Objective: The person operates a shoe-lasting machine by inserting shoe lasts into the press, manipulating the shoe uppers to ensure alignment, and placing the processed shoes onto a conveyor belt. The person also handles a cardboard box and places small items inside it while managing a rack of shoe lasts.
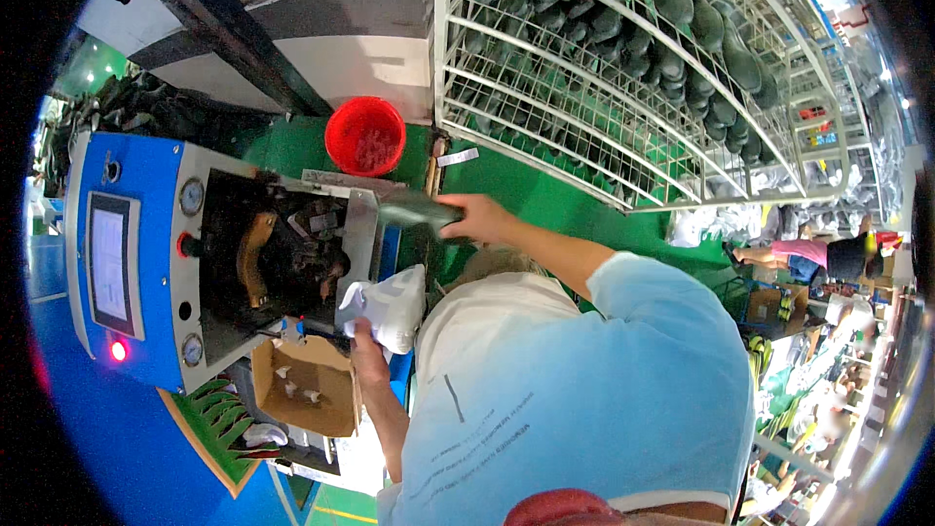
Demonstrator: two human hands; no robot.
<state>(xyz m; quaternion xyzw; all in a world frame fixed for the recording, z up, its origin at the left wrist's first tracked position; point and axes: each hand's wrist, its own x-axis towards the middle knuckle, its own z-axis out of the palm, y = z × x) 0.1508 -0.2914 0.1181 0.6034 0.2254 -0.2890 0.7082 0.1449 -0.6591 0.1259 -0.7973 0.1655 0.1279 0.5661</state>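
My left hand [366, 351] grips a soft-looking white shoe upper [397, 310] in front of the machine's opening; its far side is hidden. Higher in the picture, my right hand [479, 218] is closed around one end of a dark green shoe last [417, 208], smeared by motion. The last points toward the corner of a blue and grey machine [156, 278]. Inside the machine's dark opening stands a curved brown part [255, 260]. The two held things are apart from each other.
A red bucket [341, 141] stands on the green floor beyond the machine. Wire racks [545, 73] full of dark lasts rise at the upper right. Near my left forearm are a cardboard box [326, 409] with small white pieces and a green board [209, 429]. Another person [828, 255] is far right.
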